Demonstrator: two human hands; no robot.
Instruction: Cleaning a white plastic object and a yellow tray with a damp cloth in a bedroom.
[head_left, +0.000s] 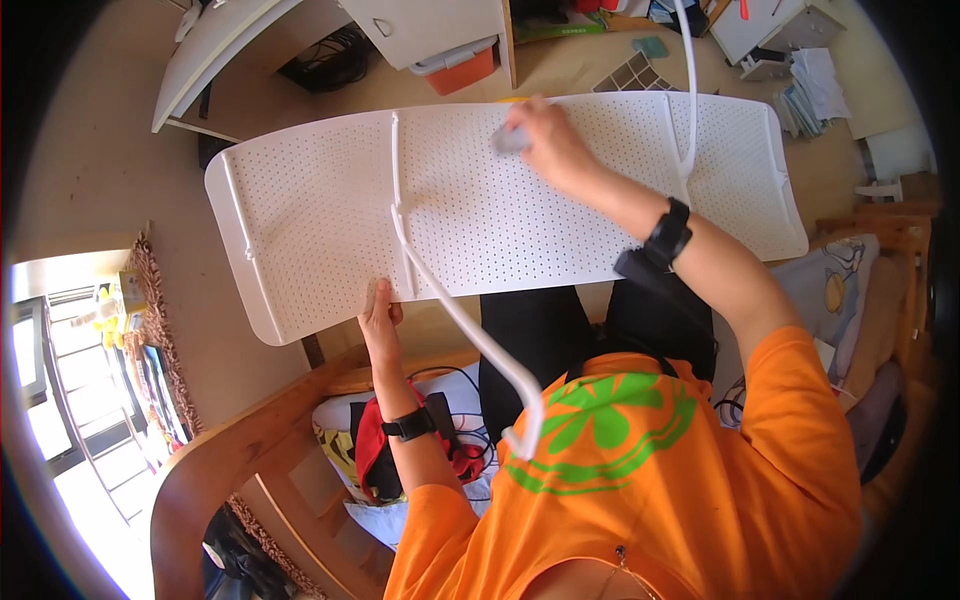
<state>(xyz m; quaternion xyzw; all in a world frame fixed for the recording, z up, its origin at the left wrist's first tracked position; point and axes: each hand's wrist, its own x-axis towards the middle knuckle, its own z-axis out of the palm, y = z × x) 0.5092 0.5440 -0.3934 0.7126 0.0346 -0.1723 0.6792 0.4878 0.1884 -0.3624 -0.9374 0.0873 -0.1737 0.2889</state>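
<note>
A long white perforated board (480, 217) with thin white bars across it lies before me, above my knees. My left hand (382, 311) grips its near edge toward the left end, thumb on top and the fingers partly hidden beneath. Near the far edge, around the middle, my right hand (547, 142) holds a grey cloth or pad (510, 140) against or just over the board; the blur hides whether they touch. A bent white tube (480, 330) rises from the board toward my chest, and a second white tube (691, 90) stands up at the right.
A wooden bed rail (217, 450) curves at the lower left, beside a bright window. A red and black bag (382, 450) with cables lies on the bed. Beyond the board stand a white cabinet (427, 30), an orange bin (461, 69) and papers (817, 86).
</note>
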